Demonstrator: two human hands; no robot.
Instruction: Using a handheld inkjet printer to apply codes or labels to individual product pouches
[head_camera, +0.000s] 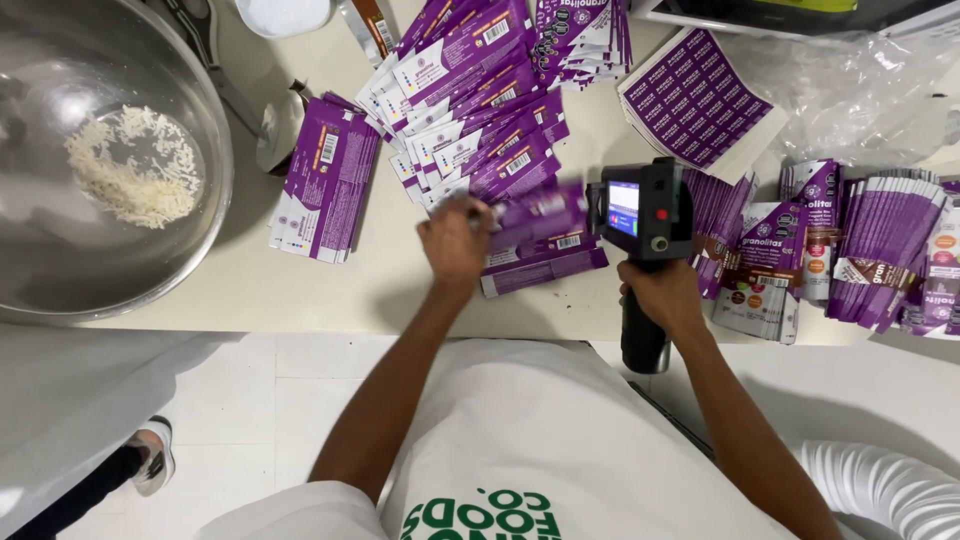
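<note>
Item: hands at packet table, printer gun and purple packets.

Nearest me, my right hand (668, 295) grips a black handheld printer (645, 225) upright by its handle; my left hand (455, 240) pinches a blurred purple packet (535, 212) just beside it, above others flat on the table (250, 290). Farther off: fanned packets (480, 100), a steel bowl (200, 130) with pale flakes.

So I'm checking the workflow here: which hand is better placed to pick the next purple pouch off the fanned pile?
Probably the left hand: it lies on the purple pouch just below the fanned pile. The right hand is wrapped around the handle of the black handheld printer.
</note>
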